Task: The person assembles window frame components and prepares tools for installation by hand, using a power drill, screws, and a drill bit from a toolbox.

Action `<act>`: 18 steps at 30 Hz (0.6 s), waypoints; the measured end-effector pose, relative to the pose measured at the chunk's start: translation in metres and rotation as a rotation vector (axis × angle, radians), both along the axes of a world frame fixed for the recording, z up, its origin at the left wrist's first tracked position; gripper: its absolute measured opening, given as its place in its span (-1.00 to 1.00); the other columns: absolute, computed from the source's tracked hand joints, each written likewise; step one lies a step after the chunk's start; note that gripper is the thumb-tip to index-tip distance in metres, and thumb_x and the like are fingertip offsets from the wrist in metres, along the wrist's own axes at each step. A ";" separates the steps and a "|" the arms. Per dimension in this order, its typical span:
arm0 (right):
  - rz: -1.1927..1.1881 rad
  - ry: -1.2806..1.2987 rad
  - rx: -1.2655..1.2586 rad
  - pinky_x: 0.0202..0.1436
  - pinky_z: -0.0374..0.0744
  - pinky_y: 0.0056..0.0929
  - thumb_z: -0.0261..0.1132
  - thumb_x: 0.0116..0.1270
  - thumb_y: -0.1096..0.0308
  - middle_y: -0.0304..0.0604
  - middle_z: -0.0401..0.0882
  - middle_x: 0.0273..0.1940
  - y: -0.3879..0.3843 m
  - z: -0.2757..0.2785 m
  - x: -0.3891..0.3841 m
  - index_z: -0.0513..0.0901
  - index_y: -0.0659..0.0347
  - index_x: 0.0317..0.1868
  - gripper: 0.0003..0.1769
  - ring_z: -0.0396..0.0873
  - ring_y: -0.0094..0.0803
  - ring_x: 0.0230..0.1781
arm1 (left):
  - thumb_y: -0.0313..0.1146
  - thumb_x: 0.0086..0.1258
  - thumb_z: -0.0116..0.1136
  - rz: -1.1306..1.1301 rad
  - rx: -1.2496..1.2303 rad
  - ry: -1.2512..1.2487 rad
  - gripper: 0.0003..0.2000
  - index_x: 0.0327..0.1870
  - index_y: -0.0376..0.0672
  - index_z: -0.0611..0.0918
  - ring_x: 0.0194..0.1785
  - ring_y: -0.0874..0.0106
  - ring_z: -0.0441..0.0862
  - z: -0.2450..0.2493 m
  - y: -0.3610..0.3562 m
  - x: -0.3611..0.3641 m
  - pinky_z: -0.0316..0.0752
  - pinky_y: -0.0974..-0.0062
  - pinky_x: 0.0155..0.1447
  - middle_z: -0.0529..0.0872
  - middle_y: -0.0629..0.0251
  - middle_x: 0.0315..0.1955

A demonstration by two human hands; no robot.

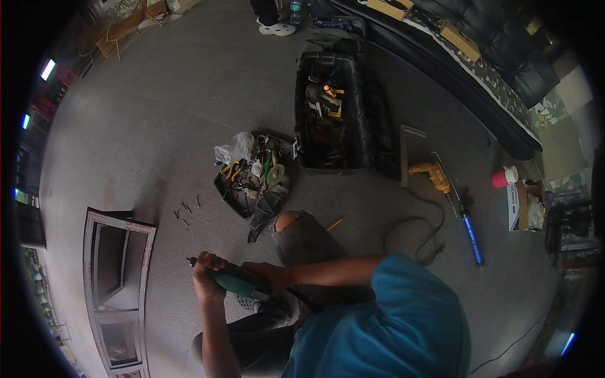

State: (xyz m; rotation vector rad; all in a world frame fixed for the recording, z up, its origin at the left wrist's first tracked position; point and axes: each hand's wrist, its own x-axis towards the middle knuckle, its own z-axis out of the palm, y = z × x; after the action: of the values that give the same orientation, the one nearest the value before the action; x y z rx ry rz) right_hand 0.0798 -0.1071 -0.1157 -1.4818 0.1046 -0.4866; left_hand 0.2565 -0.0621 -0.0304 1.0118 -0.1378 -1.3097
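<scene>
My left hand (210,269) is closed around the front end of a green handheld power tool (238,282), close to its narrow dark nose. The fingers of my right hand (268,274) wrap round the rear of the same tool, and a dark cord seems to trail from that end towards my lap. The tool lies nearly level above my bent legs, nose pointing left. Several screws (183,211) are scattered on the floor ahead of it. To the left lies a framed panel (144,252) with printed protective tape along its edges.
An open black toolbox (364,126) and a tray of mixed tools (234,200) stand ahead. At right are a yellow drill (435,176) with a loose cord, a blue tube-shaped tool (471,240) and a carton (517,208). Another person's shoe (276,29) shows beyond, near a black sofa (441,79).
</scene>
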 end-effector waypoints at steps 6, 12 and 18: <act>-0.020 -0.073 -0.130 -0.03 0.54 -0.29 0.52 -0.10 0.27 -0.08 0.59 -0.10 -0.002 -0.010 0.007 0.49 0.21 0.01 -0.38 0.61 -0.30 -0.09 | -0.32 0.24 0.13 0.019 0.006 -0.038 -0.78 -0.53 -0.07 0.35 -0.45 0.51 0.33 0.000 0.000 -0.001 0.37 0.47 -0.16 0.35 0.42 -0.60; -0.010 -0.031 -0.169 -0.05 0.55 -0.27 0.49 -0.11 0.31 -0.06 0.61 -0.16 -0.007 0.005 -0.001 0.56 0.20 -0.07 -0.48 0.63 -0.25 -0.14 | -0.26 0.26 0.15 0.028 0.035 -0.005 -0.76 -0.54 0.01 0.36 -0.43 0.47 0.36 -0.009 0.001 0.004 0.38 0.45 -0.14 0.33 0.46 -0.59; 0.010 -0.036 -0.089 -0.01 0.55 -0.26 0.52 -0.11 0.28 -0.06 0.60 -0.11 -0.003 -0.003 0.000 0.50 0.19 0.03 -0.37 0.62 -0.23 -0.12 | -0.29 0.27 0.13 -0.001 0.033 -0.032 -0.77 -0.55 0.01 0.35 -0.43 0.48 0.35 0.004 -0.003 -0.006 0.36 0.45 -0.14 0.33 0.47 -0.59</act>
State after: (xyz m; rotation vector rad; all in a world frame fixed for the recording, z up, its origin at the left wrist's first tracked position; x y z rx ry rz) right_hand 0.0796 -0.1106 -0.1189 -1.5588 0.0478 -0.5154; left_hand 0.2502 -0.0646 -0.0262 1.0612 -0.1416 -1.3003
